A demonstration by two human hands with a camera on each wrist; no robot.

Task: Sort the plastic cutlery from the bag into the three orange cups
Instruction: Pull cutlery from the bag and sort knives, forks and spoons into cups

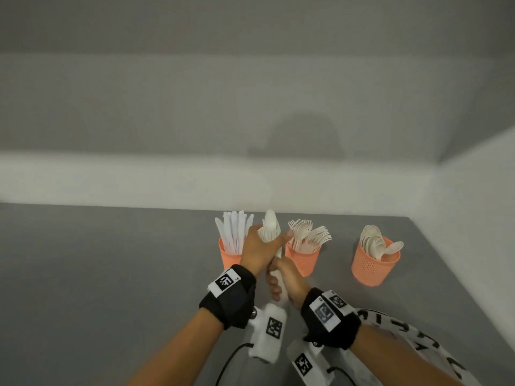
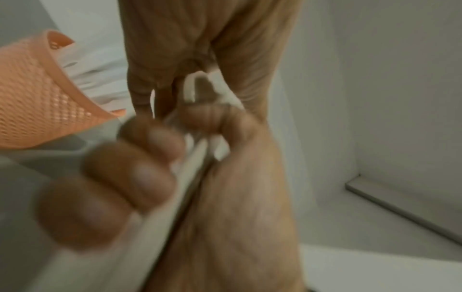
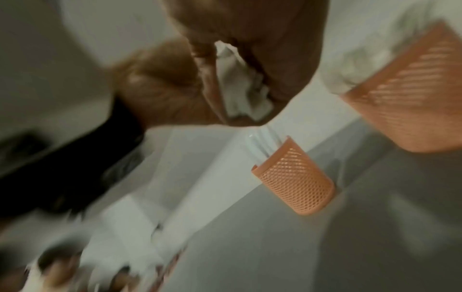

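Observation:
Three orange mesh cups stand in a row on the grey table. The left cup [image 1: 229, 257] holds white knives, the middle cup [image 1: 303, 263] forks, the right cup [image 1: 372, 267] spoons. Between the left and middle cups, both hands hold one bundle of white cutlery [image 1: 270, 228] upright. My left hand [image 1: 260, 246] grips its upper part, with utensil heads sticking out above. My right hand [image 1: 288, 280] grips the handles below. In the left wrist view, blurred right-hand fingers [image 2: 130, 177] wrap the handles [image 2: 185, 177]. The right wrist view shows the left hand [image 3: 262, 49] around the bundle [image 3: 240, 87].
A white bag with black lettering [image 1: 412, 341] lies at the lower right under my right forearm. White walls close the table at the back and right. Bare grey tabletop [image 1: 97, 274] stretches to the left of the cups.

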